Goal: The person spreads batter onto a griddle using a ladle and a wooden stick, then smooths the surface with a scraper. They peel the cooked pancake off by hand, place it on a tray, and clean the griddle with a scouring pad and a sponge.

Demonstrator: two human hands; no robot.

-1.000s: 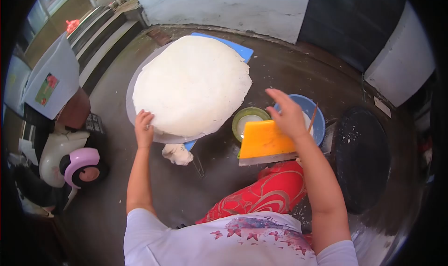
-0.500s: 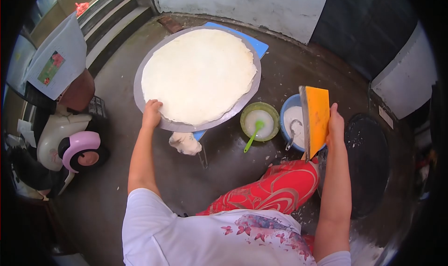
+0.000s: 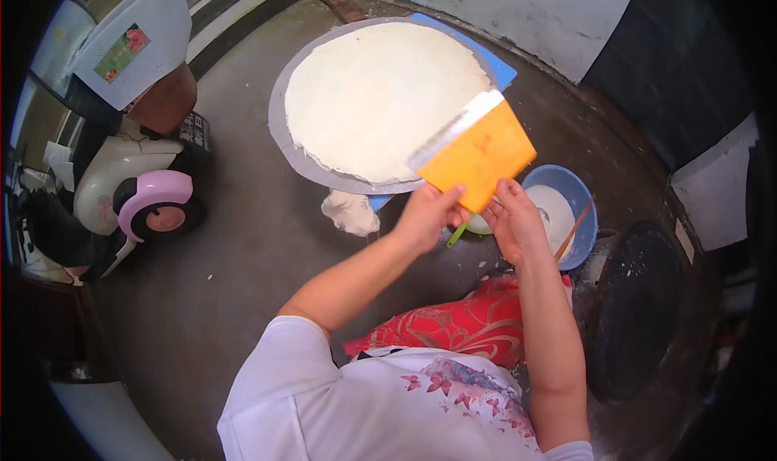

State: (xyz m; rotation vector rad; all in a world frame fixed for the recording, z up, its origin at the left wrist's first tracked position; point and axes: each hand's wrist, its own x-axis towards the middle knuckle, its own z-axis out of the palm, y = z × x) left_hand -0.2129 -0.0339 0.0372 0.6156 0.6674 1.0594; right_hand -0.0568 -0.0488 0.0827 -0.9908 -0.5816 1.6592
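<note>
An orange scraper (image 3: 477, 153) with a pale straight edge is held up in front of me, covering the near right rim of a large round sheet of dough (image 3: 384, 97). My left hand (image 3: 430, 216) is closed on its lower left corner, thumb on the face. At the lower right side, my right hand (image 3: 515, 222) has thumb and fingers around the edge, palm partly showing. The dough lies flat on a round grey board (image 3: 280, 125). Below the hands, a green handle (image 3: 458, 232) shows beside a mostly hidden bowl.
A blue bowl (image 3: 581, 198) with white contents and a brown stick (image 3: 576, 228) stands at the right. Beyond it lies a dark round pan-like disc (image 3: 639, 311). A pale lump (image 3: 350, 212) sits under the board's near edge. A scooter (image 3: 129, 194) stands left.
My left hand has left the board's near rim and taken hold of the scraper. My right hand has brought the scraper left, turning its face toward me. The view has shifted.
</note>
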